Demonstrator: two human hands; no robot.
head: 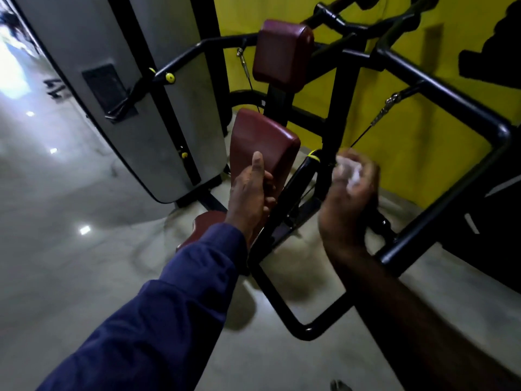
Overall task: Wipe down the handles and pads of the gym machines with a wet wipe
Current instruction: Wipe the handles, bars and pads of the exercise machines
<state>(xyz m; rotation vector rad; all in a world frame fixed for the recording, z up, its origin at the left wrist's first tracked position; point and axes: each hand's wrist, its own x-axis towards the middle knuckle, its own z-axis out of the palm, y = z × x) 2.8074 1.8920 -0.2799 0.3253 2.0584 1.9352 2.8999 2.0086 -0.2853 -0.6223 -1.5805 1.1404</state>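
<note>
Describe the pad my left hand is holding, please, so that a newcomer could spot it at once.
Find the black machine against the yellow wall. Three maroon pads line up down its middle. Yours is the middle pad, below the top pad and above the seat, and the only one with the left hand gripping its lower edge.

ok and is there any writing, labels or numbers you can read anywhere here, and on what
Nothing reads clearly.
Dark marks on the floor: perhaps characters, too blurred to read.
Dark panel on the grey weight-stack cover: no legible text.
Black shapes on the yellow wall: a graphic, not letters.
</note>
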